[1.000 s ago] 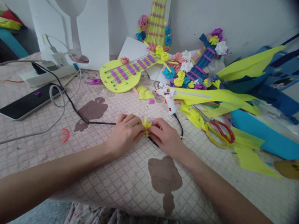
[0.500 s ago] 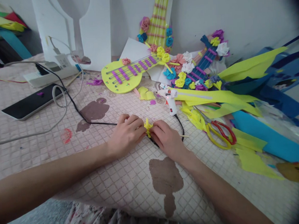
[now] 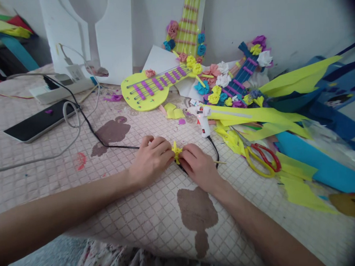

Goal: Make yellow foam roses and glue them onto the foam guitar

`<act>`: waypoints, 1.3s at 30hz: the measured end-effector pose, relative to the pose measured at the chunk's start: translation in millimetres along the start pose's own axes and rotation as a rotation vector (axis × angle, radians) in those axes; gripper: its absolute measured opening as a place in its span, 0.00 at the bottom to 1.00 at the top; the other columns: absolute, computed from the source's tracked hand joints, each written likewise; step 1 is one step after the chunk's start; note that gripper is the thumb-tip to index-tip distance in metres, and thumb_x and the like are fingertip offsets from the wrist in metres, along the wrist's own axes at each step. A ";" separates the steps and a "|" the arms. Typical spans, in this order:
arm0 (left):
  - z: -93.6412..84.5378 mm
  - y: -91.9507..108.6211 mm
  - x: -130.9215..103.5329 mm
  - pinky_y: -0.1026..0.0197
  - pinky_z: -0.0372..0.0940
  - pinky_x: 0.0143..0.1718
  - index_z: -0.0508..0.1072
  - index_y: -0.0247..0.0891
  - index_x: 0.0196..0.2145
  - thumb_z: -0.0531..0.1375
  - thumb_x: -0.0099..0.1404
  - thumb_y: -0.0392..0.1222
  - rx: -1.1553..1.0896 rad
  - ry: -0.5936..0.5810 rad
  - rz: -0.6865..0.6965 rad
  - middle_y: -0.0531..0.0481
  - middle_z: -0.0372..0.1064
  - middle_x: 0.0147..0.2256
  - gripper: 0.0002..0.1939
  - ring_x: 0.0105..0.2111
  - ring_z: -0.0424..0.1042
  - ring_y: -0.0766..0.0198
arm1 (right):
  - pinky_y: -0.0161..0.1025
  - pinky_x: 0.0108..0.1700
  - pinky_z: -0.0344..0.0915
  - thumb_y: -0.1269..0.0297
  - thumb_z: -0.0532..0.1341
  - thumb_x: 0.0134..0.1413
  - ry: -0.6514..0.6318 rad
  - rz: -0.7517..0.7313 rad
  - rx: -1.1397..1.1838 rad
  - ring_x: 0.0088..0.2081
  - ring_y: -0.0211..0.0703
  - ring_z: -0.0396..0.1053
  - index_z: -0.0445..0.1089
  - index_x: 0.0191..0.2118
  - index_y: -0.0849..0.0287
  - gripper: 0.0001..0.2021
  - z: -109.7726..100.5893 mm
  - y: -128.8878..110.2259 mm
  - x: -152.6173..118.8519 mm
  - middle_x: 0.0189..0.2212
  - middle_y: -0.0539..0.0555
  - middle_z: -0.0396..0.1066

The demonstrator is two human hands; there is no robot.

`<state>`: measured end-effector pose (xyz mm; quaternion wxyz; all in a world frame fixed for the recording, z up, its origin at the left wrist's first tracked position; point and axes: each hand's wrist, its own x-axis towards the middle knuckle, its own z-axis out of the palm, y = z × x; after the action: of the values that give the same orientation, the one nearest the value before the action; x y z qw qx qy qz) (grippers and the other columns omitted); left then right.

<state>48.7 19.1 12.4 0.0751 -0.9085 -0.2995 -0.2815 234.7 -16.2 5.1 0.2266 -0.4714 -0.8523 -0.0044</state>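
A small yellow paper flower [image 3: 176, 152] is pinched between my two hands, above the middle of the quilted cloth. My left hand [image 3: 155, 157] grips its left side, with the fingers curled. From the right, my right hand [image 3: 198, 163] holds the other side, fingertips pressed together. A black cord [image 3: 121, 146] runs behind and under both hands. Beyond my right hand, the white glue gun [image 3: 203, 121] rests on the cloth. A thin wooden stick [image 3: 220, 162] pokes out beside my right hand.
Yellow-and-red scissors [image 3: 264, 160] and yellow paper strips [image 3: 254, 117] lie at the right. A yellow paper guitar [image 3: 145, 91] and a blue one [image 3: 240, 80] with flowers are at the back. A black phone-like slab [image 3: 40, 121] and a power strip [image 3: 59, 91] are at the left.
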 end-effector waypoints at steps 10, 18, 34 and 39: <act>2.5 0.5 -0.2 0.52 0.53 0.41 0.71 0.38 0.31 0.53 0.67 0.39 0.056 -0.001 0.036 0.50 0.69 0.31 0.09 0.38 0.64 0.60 | 0.40 0.35 0.65 0.69 0.49 0.61 -0.010 0.005 -0.028 0.38 0.44 0.64 0.67 0.37 0.61 0.10 0.2 -2.5 0.1 0.36 0.58 0.66; 1.9 2.3 -1.4 0.51 0.53 0.42 0.68 0.37 0.31 0.53 0.67 0.35 0.108 -0.071 0.070 0.50 0.68 0.32 0.08 0.39 0.64 0.59 | 0.38 0.35 0.64 0.69 0.52 0.59 0.063 0.047 -0.007 0.38 0.43 0.64 0.66 0.36 0.59 0.07 4.2 -2.4 -3.4 0.38 0.56 0.66; 3.5 4.2 -0.4 0.51 0.54 0.41 0.69 0.35 0.31 0.53 0.67 0.34 0.104 -0.052 0.077 0.49 0.68 0.33 0.08 0.40 0.64 0.58 | 0.40 0.35 0.65 0.69 0.50 0.60 0.015 0.027 -0.016 0.37 0.44 0.64 0.66 0.37 0.60 0.08 2.3 -4.7 -1.5 0.37 0.57 0.67; 3.8 1.9 -2.8 0.52 0.54 0.42 0.70 0.36 0.32 0.53 0.67 0.35 0.096 -0.040 0.080 0.49 0.69 0.34 0.07 0.41 0.64 0.58 | 0.40 0.39 0.67 0.67 0.55 0.57 0.034 0.118 0.078 0.42 0.44 0.65 0.63 0.42 0.58 0.07 -9.9 1.1 -13.8 0.40 0.56 0.65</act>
<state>49.8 17.3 7.8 0.1240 -0.9206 -0.2774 -0.2453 245.6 -28.9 8.4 0.2592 -0.5116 -0.8185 0.0341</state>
